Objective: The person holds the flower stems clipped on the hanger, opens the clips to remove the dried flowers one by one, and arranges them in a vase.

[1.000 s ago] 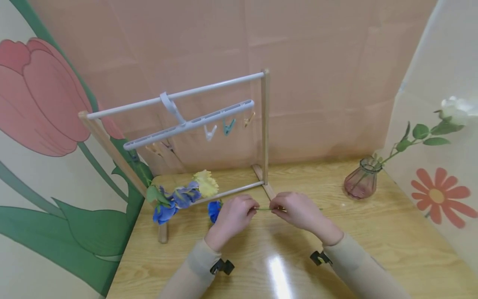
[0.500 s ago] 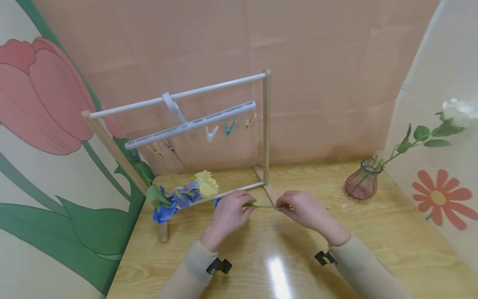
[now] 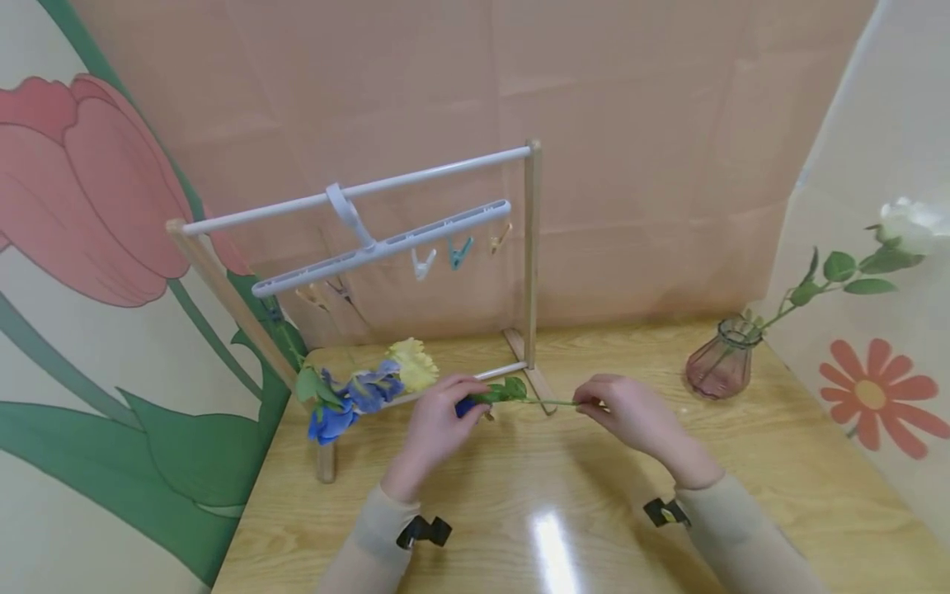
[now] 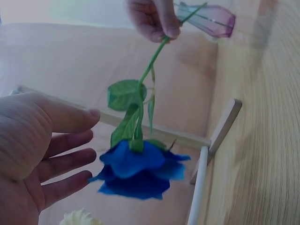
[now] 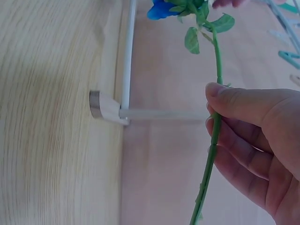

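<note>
A blue artificial rose (image 4: 140,164) with green leaves (image 4: 125,95) lies sideways in the air over the table. My right hand (image 3: 627,417) pinches its green stem (image 5: 217,56) between thumb and fingers, with the lower stem trailing past the palm. Beside the bloom is my left hand (image 3: 439,425), its thumb and fingers parted and a gap showing between thumb and leaves in the left wrist view. From the head view, this hand hides most of the blue petals.
A wooden rack (image 3: 532,264) carries a pale hanger (image 3: 386,246) with several clips. Blue and purple flowers (image 3: 371,388) and a yellow one (image 3: 414,365) lie at its left foot. At right, a pink glass vase (image 3: 718,367) holds a white rose (image 3: 913,223).
My right hand has moved right along with the stem. My left hand has shifted slightly left and loosened from the stem, and the rose's green leaves now show between the hands.
</note>
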Tool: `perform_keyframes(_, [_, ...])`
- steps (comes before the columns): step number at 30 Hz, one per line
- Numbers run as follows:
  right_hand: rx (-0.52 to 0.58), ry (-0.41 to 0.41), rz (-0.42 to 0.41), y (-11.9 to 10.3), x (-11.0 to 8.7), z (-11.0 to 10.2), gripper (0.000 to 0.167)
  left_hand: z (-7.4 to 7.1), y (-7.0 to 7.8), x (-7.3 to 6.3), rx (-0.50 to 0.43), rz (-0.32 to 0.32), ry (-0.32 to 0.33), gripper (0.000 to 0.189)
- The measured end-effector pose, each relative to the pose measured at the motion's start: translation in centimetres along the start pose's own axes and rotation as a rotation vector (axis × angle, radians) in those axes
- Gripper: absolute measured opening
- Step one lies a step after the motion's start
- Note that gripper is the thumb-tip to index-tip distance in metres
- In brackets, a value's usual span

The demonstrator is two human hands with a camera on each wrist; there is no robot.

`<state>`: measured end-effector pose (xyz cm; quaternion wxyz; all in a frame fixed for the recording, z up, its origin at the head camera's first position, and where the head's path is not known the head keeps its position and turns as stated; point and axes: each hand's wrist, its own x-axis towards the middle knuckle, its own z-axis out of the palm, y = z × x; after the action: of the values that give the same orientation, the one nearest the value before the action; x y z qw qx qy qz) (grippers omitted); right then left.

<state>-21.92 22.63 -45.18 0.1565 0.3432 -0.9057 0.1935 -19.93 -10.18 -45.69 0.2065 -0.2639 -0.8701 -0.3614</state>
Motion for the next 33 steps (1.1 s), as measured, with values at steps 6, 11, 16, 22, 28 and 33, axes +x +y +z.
perform_keyframes(6, [-0.009, 0.021, 0.036, 1.2, -0.9, -0.7, 0.017, -0.3, -1.0, -0.1, -0.083, -0.067, 0.038, 0.025])
perform_keyframes(11, [-0.039, 0.065, 0.03, 2.4, -1.8, -1.1, 0.018, -0.5, -2.0, -0.2, -0.161, -0.105, 0.109, 0.025])
perform_keyframes(16, [-0.09, 0.114, 0.054, 3.6, -2.5, -2.1, 0.016, -0.7, -2.9, -0.3, -0.209, -0.087, 0.248, 0.027])
perform_keyframes(22, [-0.102, 0.179, 0.087, 4.8, -3.5, -2.8, 0.017, -0.8, -3.6, -0.8, -0.252, -0.105, 0.348, 0.028])
perform_keyframes(28, [-0.083, 0.229, 0.135, 5.8, -4.6, -3.2, 0.019, -0.6, -3.9, -1.0, -0.325, -0.139, 0.369, 0.029])
perform_keyframes(33, [0.016, 0.295, 0.184, 6.7, -5.0, -3.4, 0.02, -0.1, -4.1, -0.9, -0.325, -0.145, 0.385, 0.028])
